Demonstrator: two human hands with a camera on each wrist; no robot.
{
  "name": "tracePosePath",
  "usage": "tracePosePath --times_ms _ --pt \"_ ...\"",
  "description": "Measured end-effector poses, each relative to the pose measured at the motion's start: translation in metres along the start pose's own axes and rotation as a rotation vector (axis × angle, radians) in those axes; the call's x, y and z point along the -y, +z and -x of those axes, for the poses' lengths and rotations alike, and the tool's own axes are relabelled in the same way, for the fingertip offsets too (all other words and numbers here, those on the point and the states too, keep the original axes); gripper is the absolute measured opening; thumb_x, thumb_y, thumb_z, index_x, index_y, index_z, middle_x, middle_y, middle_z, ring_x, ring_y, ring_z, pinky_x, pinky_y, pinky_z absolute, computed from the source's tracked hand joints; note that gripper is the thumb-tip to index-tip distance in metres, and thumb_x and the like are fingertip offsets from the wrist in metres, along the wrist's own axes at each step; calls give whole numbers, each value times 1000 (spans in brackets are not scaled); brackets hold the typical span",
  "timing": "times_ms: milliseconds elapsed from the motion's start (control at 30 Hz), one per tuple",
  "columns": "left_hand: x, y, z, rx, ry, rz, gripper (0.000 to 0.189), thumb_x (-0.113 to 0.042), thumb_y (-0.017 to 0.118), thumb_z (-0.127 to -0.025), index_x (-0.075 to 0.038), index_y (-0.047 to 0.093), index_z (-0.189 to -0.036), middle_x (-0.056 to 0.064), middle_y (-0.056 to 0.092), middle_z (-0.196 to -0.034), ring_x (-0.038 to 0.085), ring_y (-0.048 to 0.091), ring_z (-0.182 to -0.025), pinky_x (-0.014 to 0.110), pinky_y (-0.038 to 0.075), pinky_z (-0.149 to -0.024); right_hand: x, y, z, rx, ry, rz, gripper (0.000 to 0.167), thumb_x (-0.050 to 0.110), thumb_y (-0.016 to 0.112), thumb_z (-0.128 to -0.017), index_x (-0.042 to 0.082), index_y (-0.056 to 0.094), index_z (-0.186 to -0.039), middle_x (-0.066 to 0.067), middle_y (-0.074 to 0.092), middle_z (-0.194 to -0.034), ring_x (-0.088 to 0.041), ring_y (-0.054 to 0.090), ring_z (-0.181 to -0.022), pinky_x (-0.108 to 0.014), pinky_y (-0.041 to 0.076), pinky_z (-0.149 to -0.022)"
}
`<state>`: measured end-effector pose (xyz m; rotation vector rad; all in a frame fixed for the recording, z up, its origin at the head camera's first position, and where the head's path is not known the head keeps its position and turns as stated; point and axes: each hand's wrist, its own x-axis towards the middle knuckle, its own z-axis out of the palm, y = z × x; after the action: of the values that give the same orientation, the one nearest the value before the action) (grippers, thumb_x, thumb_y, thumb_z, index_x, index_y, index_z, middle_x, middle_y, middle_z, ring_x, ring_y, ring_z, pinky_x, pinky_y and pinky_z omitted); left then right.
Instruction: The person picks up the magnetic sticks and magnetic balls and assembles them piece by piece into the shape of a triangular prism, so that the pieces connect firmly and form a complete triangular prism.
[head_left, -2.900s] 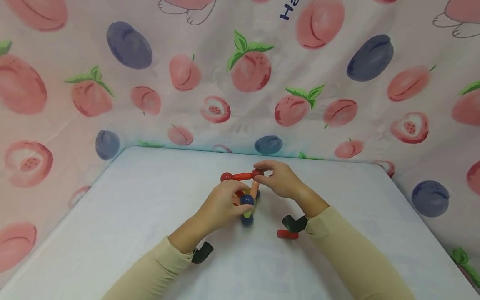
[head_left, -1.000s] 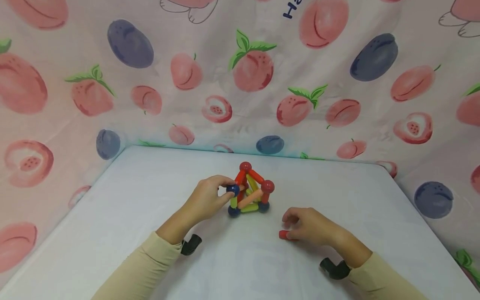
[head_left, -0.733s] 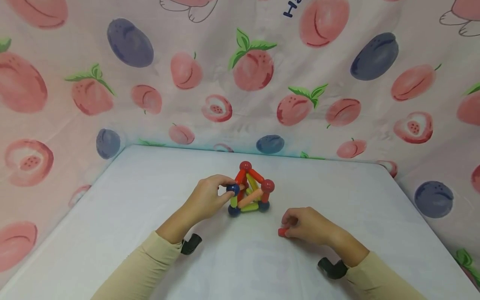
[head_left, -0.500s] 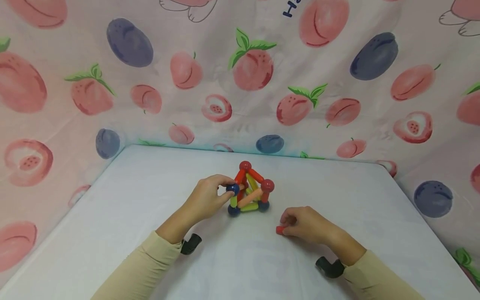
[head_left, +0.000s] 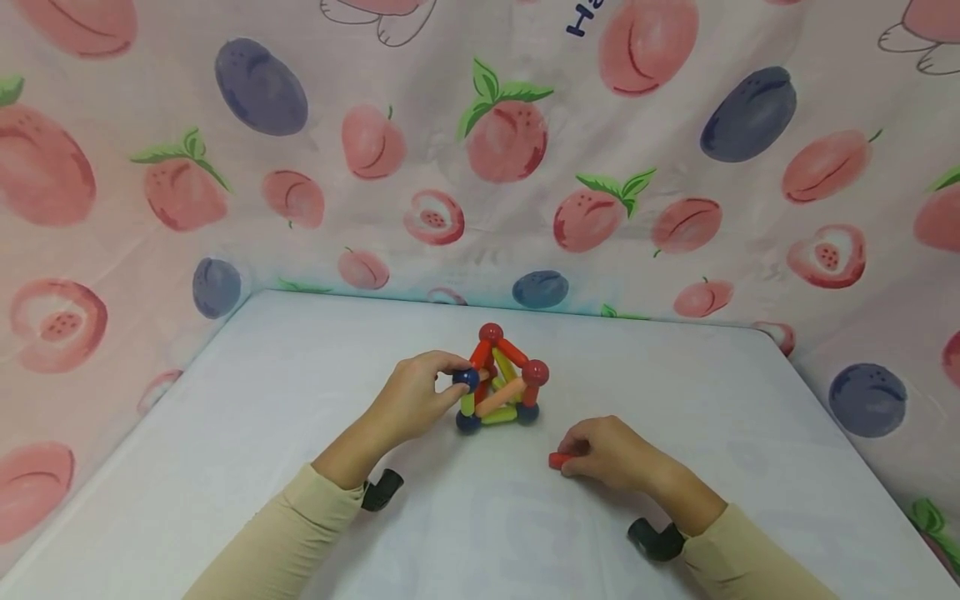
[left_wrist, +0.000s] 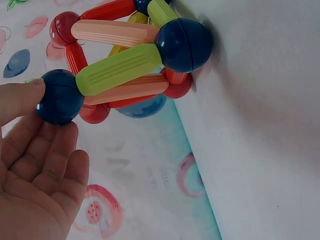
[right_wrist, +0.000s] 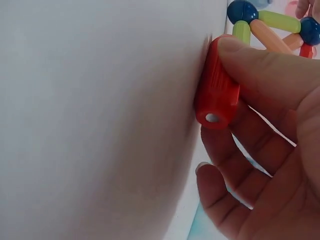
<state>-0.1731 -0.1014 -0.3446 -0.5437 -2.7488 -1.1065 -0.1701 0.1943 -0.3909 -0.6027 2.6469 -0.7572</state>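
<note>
A frame of magnetic rods and balls stands on the table, with red balls on top and blue balls lower down. My left hand point(head_left: 420, 396) pinches a blue ball point(left_wrist: 61, 96) at the frame's left side between thumb and fingers. A green rod point(left_wrist: 119, 69) joins that ball to another blue ball point(left_wrist: 183, 45). Nearer the front right, my right hand point(head_left: 618, 454) pinches a red magnetic rod point(right_wrist: 218, 85) between thumb and fingers, low at the table surface. A pale metal spot shows in the rod's end. The rod is apart from the frame.
The white table point(head_left: 315, 350) runs back to a hanging cloth point(head_left: 450, 167) printed with peaches and plums. A black fitting sits at each wrist, such as the one point(head_left: 656, 540) below the right sleeve.
The frame has been turned and now stands with its red balls upward. My right hand left its red ball, came down to the loose red rod, took hold of it and shifted slightly left.
</note>
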Motion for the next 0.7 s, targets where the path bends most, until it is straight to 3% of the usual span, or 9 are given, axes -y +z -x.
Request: tracePosePath --times_ms 200,433,567,700 --pt "0 0 0 0 0 -1 29 -13 76 -91 -7 71 -119 3 70 -115 23 63 -108 42 52 -93 8 -7 -1 -62 -139 49 16 21 79 -88 17 76 -103 14 65 -91 -11 57 -85 -30 52 -77" --pt "1 0 0 4 -5 -11 28 -13 75 -92 -8 71 -119 3 70 -116 22 63 -108 41 52 -93 41 -33 -4 -224 -294 70 18 16 79 -87 15 76 -105 9 69 -99 -17 61 -95 -41 53 -80" --pt "1 0 0 9 -9 -12 29 -13 75 -92 -8 71 -120 3 70 -116 23 63 -109 42 52 -93 58 -42 -13 -305 -351 92 21 14 80 -86 14 75 -106 5 70 -102 -21 61 -100 -38 53 -80" --pt "1 -1 -1 15 -11 -5 28 -13 74 -92 -8 71 -119 3 69 -116 23 63 -109 41 52 -93 73 -48 -23 -314 -375 108 19 14 80 -87 12 75 -105 6 67 -96 -18 57 -92 -35 51 -76"
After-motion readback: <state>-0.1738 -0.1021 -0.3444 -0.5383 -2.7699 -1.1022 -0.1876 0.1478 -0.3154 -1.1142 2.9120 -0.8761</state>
